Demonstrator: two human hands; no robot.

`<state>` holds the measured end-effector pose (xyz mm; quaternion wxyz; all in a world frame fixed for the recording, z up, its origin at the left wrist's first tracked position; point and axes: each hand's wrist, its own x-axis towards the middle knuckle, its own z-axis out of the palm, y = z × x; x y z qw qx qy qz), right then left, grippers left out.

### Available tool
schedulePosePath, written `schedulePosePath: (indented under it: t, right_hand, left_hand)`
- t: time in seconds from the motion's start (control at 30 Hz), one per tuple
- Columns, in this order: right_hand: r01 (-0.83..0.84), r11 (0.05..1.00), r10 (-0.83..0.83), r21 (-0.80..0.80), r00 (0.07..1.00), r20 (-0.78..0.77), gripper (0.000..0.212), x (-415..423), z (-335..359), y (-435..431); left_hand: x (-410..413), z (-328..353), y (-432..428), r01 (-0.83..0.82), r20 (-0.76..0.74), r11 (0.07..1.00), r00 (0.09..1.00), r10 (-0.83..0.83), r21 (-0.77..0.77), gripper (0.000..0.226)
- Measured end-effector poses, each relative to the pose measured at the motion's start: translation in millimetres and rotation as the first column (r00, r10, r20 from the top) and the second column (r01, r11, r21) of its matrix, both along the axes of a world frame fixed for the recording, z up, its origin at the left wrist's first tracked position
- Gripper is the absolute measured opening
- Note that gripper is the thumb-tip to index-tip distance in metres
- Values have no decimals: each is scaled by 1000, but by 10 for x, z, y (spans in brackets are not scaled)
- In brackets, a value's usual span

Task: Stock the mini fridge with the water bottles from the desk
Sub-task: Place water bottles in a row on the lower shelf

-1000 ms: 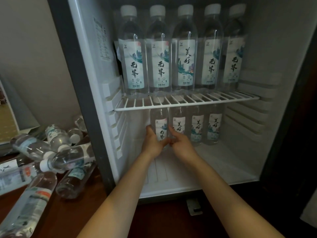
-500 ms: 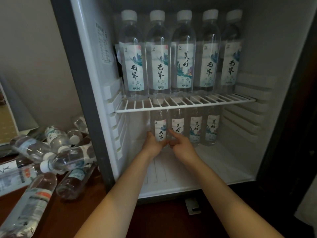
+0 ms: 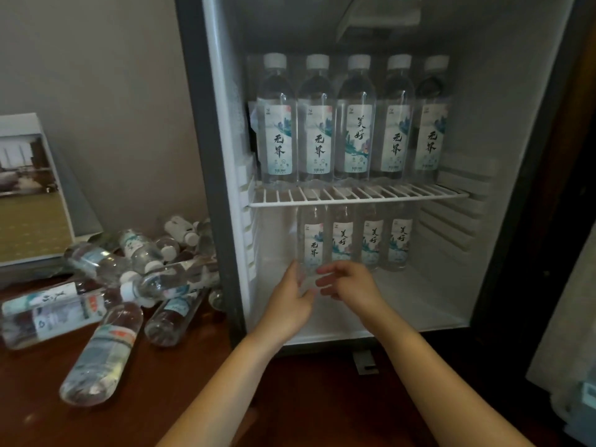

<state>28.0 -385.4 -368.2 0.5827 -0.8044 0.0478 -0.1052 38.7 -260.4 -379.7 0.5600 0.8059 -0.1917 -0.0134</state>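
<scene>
Head view — fridge (image 3: 516, 124): 5 bottles (image 3: 356, 137) above, 4 below; left hand (image 3: 290, 300), right hand (image 3: 350, 285) flank leftmost bottle (image 3: 313, 243) — grip unclear.

close head view down into fridge (image 3: 483, 91)

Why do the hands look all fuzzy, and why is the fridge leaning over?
Head view: the left hand and right hand are smeared by motion blur, while the top-shelf bottles look sharper. Head view: the wide-angle lens makes the fridge frame lean, and the right edge of the picture is in dark shadow.
</scene>
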Motion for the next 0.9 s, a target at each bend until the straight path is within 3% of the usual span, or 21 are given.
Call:
schedulePosePath:
  t: [0.07,0.13,0.23,0.33,0.43,0.47,0.53,0.63,0.8,0.9]
  right_hand:
    - [-116,993,115,-12,992,-59,30,-140,10,108]
    - [-255,966,249,-33,959,-134,30,-261,4,238]
    - [-421,907,403,-35,887,-224,28,-388,-23,504]
    - [-533,844,500,-54,820,-279,26,-433,-89,844]
    - [-600,798,556,-63,772,-308,25,-417,-189,1177]
    - [-612,789,570,-55,763,-306,25,-403,-226,1290]
    - [-604,797,570,-32,768,-291,25,-363,-300,1520]
    - [-512,858,506,48,823,-258,27,-299,-413,1884]
    - [-400,885,449,237,868,-211,36,-173,-615,2354]
    - [-372,868,443,330,879,-174,37,-120,-661,2419]
  left_hand:
    - [-230,3,298,59,-14,998,998,-59,-3,53]
    - [-393,-19,626,71,31,997,997,-72,28,31]
    - [-537,-43,1097,-2,47,1000,999,2,3,21]
    - [-473,-181,1565,-237,122,971,965,232,23,21]
    - [-350,-344,1993,-570,339,809,796,502,140,17]
    - [-309,-392,2109,-650,387,736,739,552,190,20]
    - [-255,-465,2258,-692,334,648,721,607,317,41]
    - [-262,-534,2316,-660,199,608,733,651,441,67]
    - [-465,-507,2411,-700,174,587,690,702,407,64]
    - [-654,-501,2469,-681,119,594,694,710,429,49]
